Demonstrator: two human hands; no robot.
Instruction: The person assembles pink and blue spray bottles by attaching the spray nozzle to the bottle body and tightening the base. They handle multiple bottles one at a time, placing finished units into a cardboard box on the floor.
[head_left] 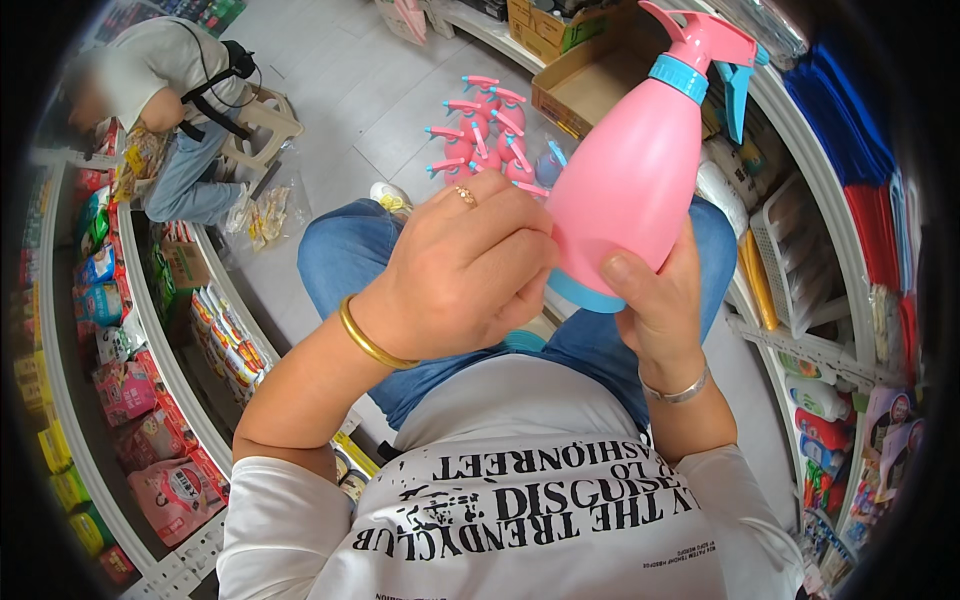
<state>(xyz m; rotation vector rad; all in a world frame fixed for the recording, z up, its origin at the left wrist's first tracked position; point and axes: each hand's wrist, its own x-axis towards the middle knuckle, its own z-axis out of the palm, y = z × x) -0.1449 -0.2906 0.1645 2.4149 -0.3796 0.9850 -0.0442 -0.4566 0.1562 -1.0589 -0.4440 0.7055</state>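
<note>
Clearly nearest is a pink spray bottle (635,165), held above the person's lap between one and two o'clock from the middle of the view. It is tilted, its head pointing to about one o'clock, with a blue collar, blue trigger and blue base. The right hand (660,290) has its grip closed around the lower part, thumb across the front. The left hand (465,270) is at the bottle's lower side, toward eight o'clock, fingers curled; whether its grip pinches anything I cannot tell.

A gold bangle (375,342) circles the left wrist and a silver bracelet (680,388) the right. Below are blue jeans (345,255) and a printed white shirt (465,410).

At twelve o'clock, more pink sprayers (470,125) stand grouped on the grey floor (375,105). An open cardboard box (570,100) is at one o'clock. Blue packs (845,110) hang at two, and a white basket (795,265) sits near three. Around nine, shelves (75,390) carry colourful packets (125,390). At ten o'clock, another person (165,70) bends toward the shelves, beside a beige stool (270,125).
</note>
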